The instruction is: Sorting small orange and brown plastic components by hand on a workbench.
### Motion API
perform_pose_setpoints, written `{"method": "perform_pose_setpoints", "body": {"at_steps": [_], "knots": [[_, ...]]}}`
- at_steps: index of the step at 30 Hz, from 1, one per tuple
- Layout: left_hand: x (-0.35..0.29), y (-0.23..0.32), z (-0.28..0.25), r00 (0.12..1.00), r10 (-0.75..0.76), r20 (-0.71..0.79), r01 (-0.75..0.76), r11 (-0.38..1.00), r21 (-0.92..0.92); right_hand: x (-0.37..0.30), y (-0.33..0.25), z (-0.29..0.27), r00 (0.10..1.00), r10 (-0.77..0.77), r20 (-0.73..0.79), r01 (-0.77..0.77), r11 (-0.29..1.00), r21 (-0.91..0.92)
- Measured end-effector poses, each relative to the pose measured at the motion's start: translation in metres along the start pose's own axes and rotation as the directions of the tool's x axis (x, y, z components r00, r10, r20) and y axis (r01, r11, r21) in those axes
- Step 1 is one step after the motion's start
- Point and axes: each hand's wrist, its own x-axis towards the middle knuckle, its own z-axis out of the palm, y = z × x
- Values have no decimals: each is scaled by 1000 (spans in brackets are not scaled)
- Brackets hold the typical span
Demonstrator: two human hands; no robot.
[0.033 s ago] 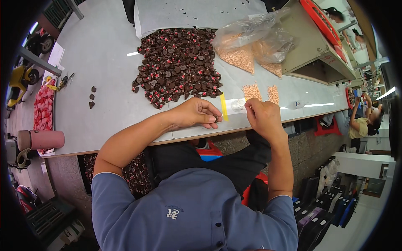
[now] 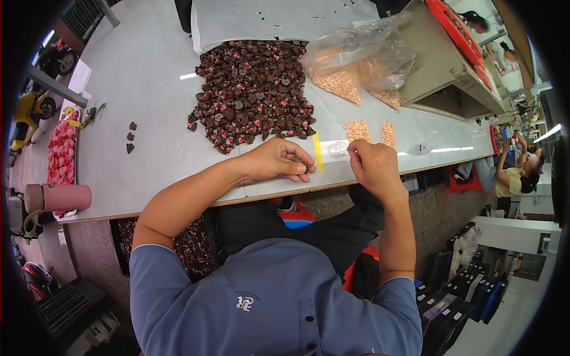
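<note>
My left hand (image 2: 274, 161) is closed in a pinch over the table's near edge, with a small dark brown piece (image 2: 307, 169) between thumb and fingers. To its right my right hand (image 2: 375, 165) is closed, thumb against fingertips; what it holds, if anything, is too small to make out. Its fingertips are beside a white blob (image 2: 338, 148) on the tabletop. A strip of yellow tape (image 2: 317, 153) runs between the two hands. Two small heaps of pale orange bits, a left heap (image 2: 357, 129) and a right heap (image 2: 387, 134), lie just beyond my right hand.
A broad pile of dark brown pieces with red spots (image 2: 252, 95) covers the table's middle. Clear bags of orange bits (image 2: 335, 80) lean near a beige metal box (image 2: 439, 77). Far left are a pink tumbler (image 2: 65, 197), a tray of pink pieces (image 2: 61, 154) and loose dark pieces (image 2: 130, 137).
</note>
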Motion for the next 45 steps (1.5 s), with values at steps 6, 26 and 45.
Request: {"method": "perform_pose_setpoints", "body": {"at_steps": [6,26,45], "knots": [[1,-2,0,1000,4,-6,-4,1000,-17,2,4,4,998,6,55,-1,997,-81],[0,-1,1,1000,-16,-22,16,999,-35,-5,-46,23,984,115,-133,-47,900,434],[3,-7,0,995,16,-94,-18,1000,-25,-3,-59,43,969,-46,-241,112,958,264]]}}
